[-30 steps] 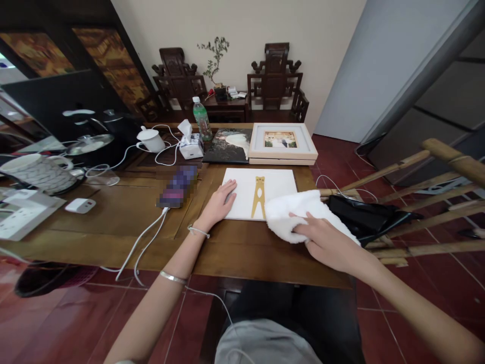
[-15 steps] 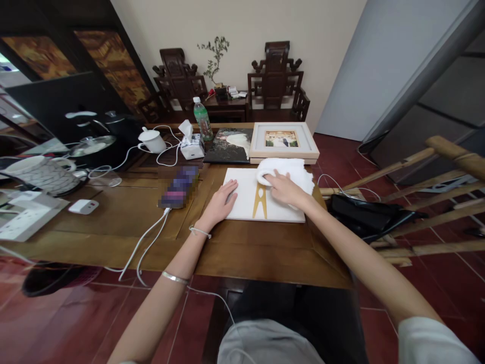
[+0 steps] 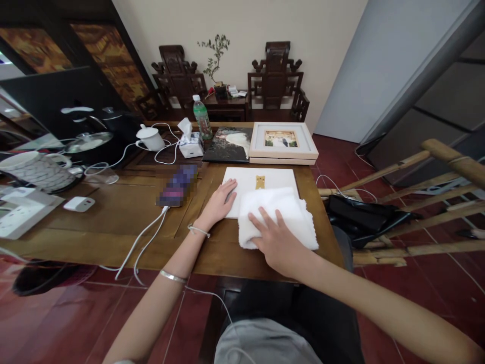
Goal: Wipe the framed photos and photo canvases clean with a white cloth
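Observation:
A flat white board (image 3: 278, 175) lies on the wooden table, with a yellow-gold figure (image 3: 260, 181) on its face; the figure's lower part is covered. My left hand (image 3: 220, 203) rests flat and open on the board's left edge, fingers stretched out. With my right hand (image 3: 279, 247) I hold a folded white towel (image 3: 297, 215). Its fingers are spread over the cloth and the thumb is tucked at the fold. The towel covers the near right part of the board and overhangs its front edge onto the table.
Behind the board are a framed picture (image 3: 308, 147), a dark painted panel (image 3: 223, 151), a green bottle (image 3: 202, 119) and a tissue box (image 3: 191, 146). Leftward lie a phone (image 3: 178, 186) on a cable, a lidded cup (image 3: 150, 138), a white charger (image 3: 79, 203) and a power strip (image 3: 22, 212).
My right hand has drawn the towel from the board's far right side toward me, past its front edge. The figure's top is now uncovered, its lower part hidden. My left hand stays put.

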The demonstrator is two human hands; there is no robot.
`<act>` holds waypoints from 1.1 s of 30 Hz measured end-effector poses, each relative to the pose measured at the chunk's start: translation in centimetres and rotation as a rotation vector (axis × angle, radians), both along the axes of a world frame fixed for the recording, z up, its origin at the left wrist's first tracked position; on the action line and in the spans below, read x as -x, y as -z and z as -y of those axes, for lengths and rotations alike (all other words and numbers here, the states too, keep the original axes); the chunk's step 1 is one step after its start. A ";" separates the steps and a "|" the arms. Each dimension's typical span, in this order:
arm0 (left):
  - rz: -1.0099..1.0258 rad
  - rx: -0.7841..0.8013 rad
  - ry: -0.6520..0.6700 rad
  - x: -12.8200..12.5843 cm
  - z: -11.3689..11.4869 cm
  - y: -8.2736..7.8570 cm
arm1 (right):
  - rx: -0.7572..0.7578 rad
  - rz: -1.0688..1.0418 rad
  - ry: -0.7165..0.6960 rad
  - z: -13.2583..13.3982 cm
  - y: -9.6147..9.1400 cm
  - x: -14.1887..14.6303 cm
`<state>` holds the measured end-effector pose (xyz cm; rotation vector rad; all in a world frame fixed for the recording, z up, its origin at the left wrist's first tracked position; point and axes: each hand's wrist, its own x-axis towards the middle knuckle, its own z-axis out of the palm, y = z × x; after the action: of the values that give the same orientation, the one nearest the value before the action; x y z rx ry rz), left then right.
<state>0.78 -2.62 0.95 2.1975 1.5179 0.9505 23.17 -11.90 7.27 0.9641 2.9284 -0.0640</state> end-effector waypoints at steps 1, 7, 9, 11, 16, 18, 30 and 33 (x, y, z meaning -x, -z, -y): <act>-0.002 0.000 0.000 0.0 0.0 0.0 | -0.004 -0.002 -0.007 -0.3 0.0 0.1; -0.017 0.003 -0.012 0.0 -0.1 0.1 | 0.014 -0.007 0.098 -6.5 -0.1 1.2; -0.016 0.001 -0.009 0.1 -0.1 0.2 | 0.004 -0.028 0.129 -9.2 -0.3 1.7; -0.007 -0.008 -0.006 0.2 -0.2 0.4 | -0.028 -0.062 0.164 -11.5 -0.3 2.3; -0.002 -0.020 0.000 0.3 -0.3 0.5 | -0.068 -0.040 0.253 -12.6 0.3 3.7; -0.014 -0.019 -0.002 0.3 -0.3 0.5 | -0.084 -0.013 0.232 -10.9 0.8 3.8; -0.004 -0.023 0.002 0.1 -0.3 0.5 | 0.094 -0.035 0.025 0.5 -0.7 1.7; -0.010 -0.016 0.003 0.1 -0.2 0.4 | 0.093 -0.066 0.069 -1.6 -0.7 1.9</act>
<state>0.65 -2.39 0.53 2.2183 1.5158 0.9558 21.23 -10.29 8.01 1.0684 2.9207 -0.2373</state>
